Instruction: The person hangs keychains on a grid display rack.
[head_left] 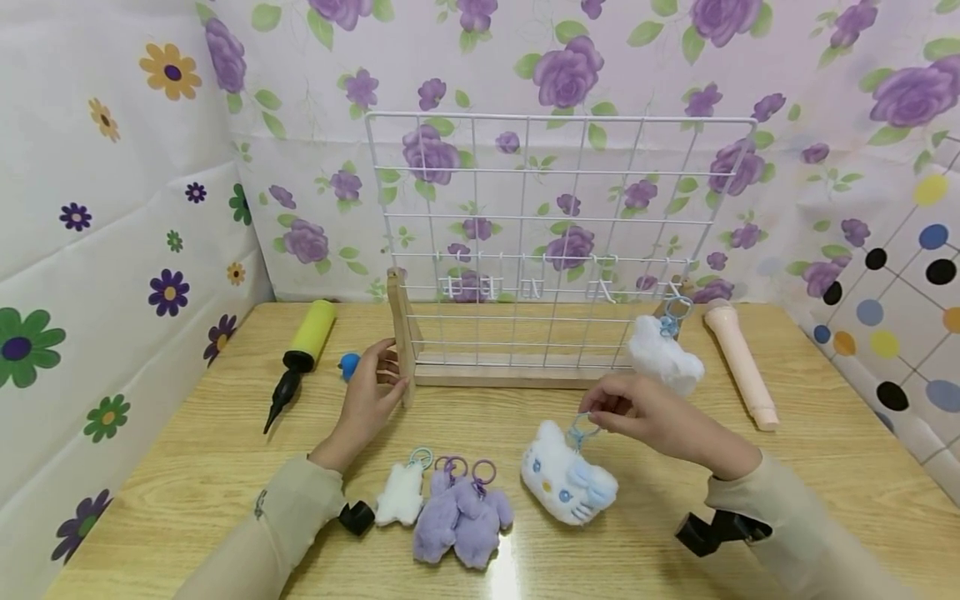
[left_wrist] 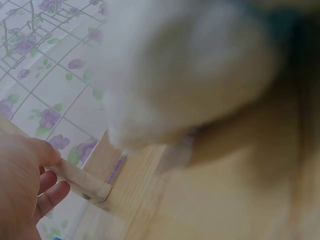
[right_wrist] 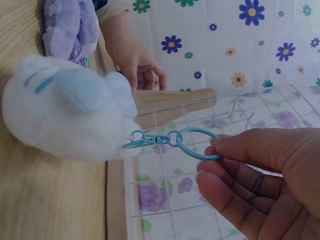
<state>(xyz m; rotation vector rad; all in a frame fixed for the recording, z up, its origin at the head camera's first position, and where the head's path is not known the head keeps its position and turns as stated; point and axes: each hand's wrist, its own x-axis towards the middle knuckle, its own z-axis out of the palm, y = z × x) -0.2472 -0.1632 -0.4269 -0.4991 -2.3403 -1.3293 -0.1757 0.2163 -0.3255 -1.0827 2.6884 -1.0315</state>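
My right hand point(head_left: 648, 412) pinches the light blue key ring point(right_wrist: 192, 145) of a white cat-head plush keychain point(head_left: 558, 479) with a pale blue bow. The plush hangs below the hand, low over the table; whether it touches the wood I cannot tell. At the left end of a white wire grid rack point(head_left: 525, 217), my left hand point(head_left: 367, 392) grips the wooden upright point(left_wrist: 82, 180), thumb on one side and fingers on the other. A blurred white plush point(left_wrist: 190, 75) fills much of the left wrist view. Another white plush keychain point(head_left: 663, 354) hangs at the rack's right end.
Two purple plush keychains point(head_left: 472, 521) and a small white one point(head_left: 401, 493) lie at the front. White hooks point(head_left: 532, 287) sit on the grid. A yellow pump point(head_left: 313, 333) and blue ball point(head_left: 348, 365) lie left, a pale pink tube point(head_left: 742, 367) right.
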